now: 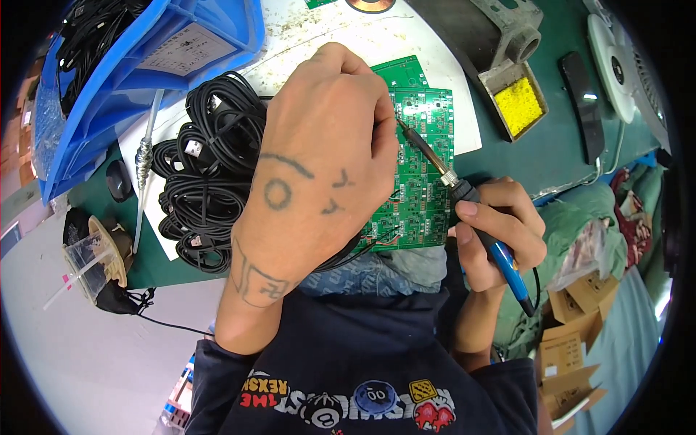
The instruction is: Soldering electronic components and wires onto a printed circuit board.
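My right hand [511, 232] grips a soldering iron [502, 262] with a blue and black handle. Its tip points up and left, at the green circuit board panel [428, 192] by my left fingers. Over the panel's left part is my left hand [326, 138], back upward and fingers curled in a pinch. The fingertips, and whatever they hold, are hidden. A second green board [401, 72] lies under the panel's far edge. Thin coloured wires [384, 239] and a black cable run across the panel's near edge. Left of my hand lie several coiled black cables [206, 192].
A blue bin [246, 32] with more black cables stands far left. Beside the coils is a silver wire coil on a white rod [143, 156]. At right are an iron stand with a yellow sponge [518, 106] and a black phone [582, 109]. White paper [435, 43] covers part of the green tabletop.
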`<control>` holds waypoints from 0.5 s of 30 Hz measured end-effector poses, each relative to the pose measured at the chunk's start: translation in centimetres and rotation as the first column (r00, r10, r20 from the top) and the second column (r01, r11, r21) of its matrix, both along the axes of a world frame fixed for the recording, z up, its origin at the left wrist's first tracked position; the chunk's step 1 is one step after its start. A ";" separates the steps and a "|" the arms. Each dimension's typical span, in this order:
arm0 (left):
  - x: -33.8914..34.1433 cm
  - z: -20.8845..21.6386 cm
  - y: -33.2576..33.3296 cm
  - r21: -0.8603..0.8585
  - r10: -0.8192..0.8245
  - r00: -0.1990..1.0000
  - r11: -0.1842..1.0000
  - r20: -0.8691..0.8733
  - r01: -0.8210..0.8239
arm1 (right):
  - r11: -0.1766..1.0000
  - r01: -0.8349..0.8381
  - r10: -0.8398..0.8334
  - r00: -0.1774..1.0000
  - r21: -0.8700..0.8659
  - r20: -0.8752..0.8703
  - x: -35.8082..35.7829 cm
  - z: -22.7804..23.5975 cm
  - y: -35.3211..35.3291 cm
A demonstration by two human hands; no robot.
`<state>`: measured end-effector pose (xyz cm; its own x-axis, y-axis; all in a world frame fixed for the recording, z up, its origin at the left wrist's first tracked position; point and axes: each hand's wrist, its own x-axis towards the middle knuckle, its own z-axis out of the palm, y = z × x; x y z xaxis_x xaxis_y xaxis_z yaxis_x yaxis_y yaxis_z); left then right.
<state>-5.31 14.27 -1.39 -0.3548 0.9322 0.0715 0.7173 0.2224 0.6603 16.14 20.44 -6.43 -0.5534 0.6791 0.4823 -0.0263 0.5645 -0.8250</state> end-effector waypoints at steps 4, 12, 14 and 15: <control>0.1 0.2 0.1 0.008 -0.003 1.000 1.000 -0.027 0.003 | 1.000 -0.002 0.002 1.000 0.024 -0.012 0.0 -0.1 0.1; 0.0 0.2 0.0 0.031 -0.014 0.999 0.999 -0.044 0.015 | 0.995 0.080 -0.087 0.990 -0.062 -0.110 0.2 -0.4 0.2; -0.2 0.3 0.0 0.039 -0.015 0.999 0.999 -0.046 0.017 | 0.996 0.078 -0.083 0.991 -0.050 -0.104 0.2 -0.4 0.2; -0.3 0.4 0.1 0.013 -0.009 0.999 1.000 -0.036 0.010 | 0.996 0.077 -0.081 0.992 -0.049 -0.096 0.2 -0.4 0.1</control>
